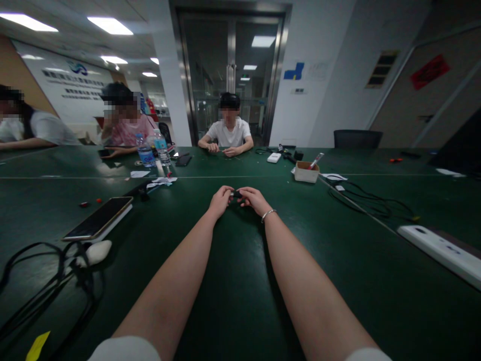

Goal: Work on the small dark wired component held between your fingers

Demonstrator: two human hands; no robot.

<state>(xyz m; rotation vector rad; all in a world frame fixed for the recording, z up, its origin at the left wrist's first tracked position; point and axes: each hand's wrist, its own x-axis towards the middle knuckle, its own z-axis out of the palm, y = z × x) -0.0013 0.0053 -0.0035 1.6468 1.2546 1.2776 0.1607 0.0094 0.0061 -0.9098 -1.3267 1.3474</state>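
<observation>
Both my arms reach forward over the dark green table (240,281), and the hands meet near its middle. My left hand (220,201) is closed in a pinch on the left, lighter end of a small black piece (236,194). From the other side, the thumb and fingers of my right hand (256,200) pinch its dark end. The piece looks short, with a pale or metallic tip at the left; it is too small to name its kind. A bracelet (268,215) circles my right wrist.
At left lie a phone (99,219) on a white box, a white rounded object (98,251) and black cables (56,271). A small box (306,172), more cables (368,198) and a white power strip (443,250) are at right. Bottles (161,148) and a seated person (230,131) are across.
</observation>
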